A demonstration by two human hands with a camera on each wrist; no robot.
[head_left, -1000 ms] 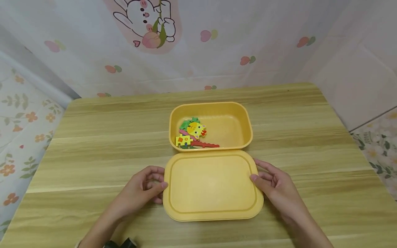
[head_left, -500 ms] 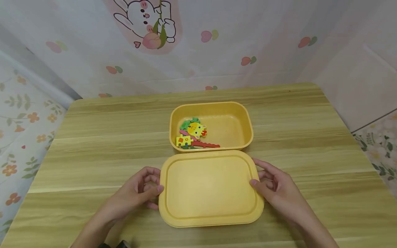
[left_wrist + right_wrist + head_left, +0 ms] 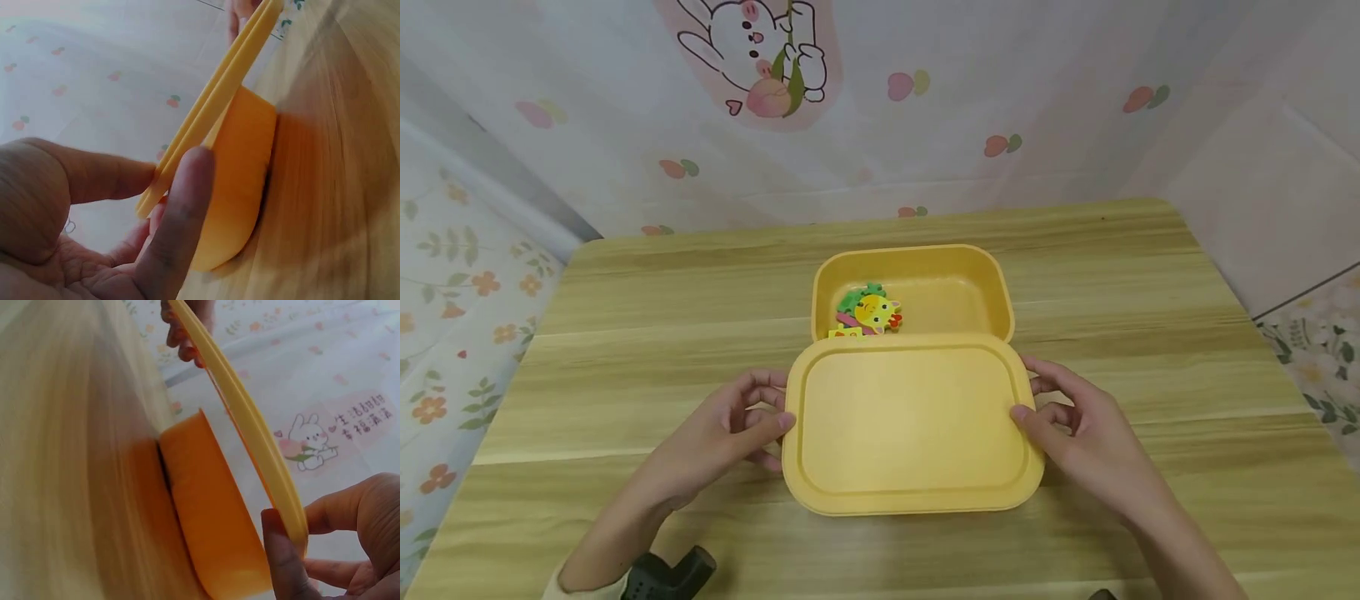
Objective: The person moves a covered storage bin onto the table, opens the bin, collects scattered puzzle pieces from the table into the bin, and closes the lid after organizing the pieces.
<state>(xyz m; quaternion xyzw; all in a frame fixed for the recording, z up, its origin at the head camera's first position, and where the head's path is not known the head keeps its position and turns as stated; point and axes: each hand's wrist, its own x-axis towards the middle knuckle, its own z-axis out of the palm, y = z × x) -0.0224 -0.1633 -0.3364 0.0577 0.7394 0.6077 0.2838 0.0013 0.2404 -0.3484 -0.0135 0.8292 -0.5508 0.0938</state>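
A yellow rounded lid [image 3: 913, 425] is held level above the table by both hands, one at each short end. My left hand [image 3: 730, 429] pinches its left edge, thumb on top and fingers beneath. At the right edge, my right hand [image 3: 1078, 429] grips it the same way. Behind the lid stands a yellow box [image 3: 955, 304], its near rim hidden under the lid's far edge. Inside at the left lie colourful puzzle pieces, among them a yellow animal-face piece [image 3: 876, 312] and green pieces [image 3: 852, 300]. Both wrist views show the lid raised clear of the box.
The box stands on a wood-grain table [image 3: 685, 292]. A white curtain [image 3: 865, 125] with a rabbit and fruit print hangs behind the table. A black wrist device [image 3: 670, 575] is on the left forearm.
The lid first came slightly nearer and rose off the table, then both hands moved it forward. It now covers the box's near rim and some puzzle pieces. The box stayed put.
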